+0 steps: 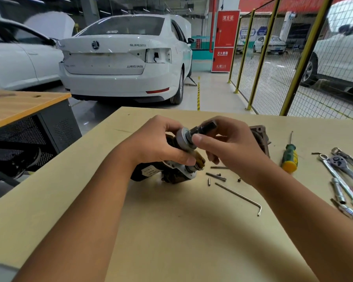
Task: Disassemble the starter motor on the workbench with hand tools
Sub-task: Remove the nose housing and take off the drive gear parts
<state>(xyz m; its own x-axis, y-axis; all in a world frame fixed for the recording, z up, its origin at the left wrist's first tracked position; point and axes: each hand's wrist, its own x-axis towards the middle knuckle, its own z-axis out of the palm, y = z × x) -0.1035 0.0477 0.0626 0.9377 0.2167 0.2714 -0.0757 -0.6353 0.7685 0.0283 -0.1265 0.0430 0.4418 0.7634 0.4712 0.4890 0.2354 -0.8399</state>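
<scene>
Workshop floor fills the background, with a white Skoda saloon (pixel 126 58) parked tail-on, a red fire-hose cabinet (pixel 224 40) to its right and a yellow-framed mesh fence (pixel 273 64) running along the right side. Nearer, a pale workbench (pixel 171 231) takes up the lower half of the view.

On the bench, close to its middle, lies the dark starter motor body (pixel 163 173), partly hidden under the left wrist. A grey cast end housing (pixel 261 137) sits behind the right hand.

The left hand (pixel 159 141) curls round a grey disc-and-shaft assembly (pixel 186 140), lifted above the motor body. The right hand (pixel 226 143) pinches the dark cylindrical end of that same assembly between thumb and fingers.

Off to the right lie a ratchet wrench (pixel 342 165), a combination spanner (pixel 340 180) and a socket extension (pixel 338 191), bunched together. A green-and-yellow screwdriver (pixel 289 155) rests between them and the right hand. A long hex key (pixel 239 196) lies just in front of the right forearm, and several loose bolts (pixel 215 176) and small pins lie scattered beside the motor body.
</scene>
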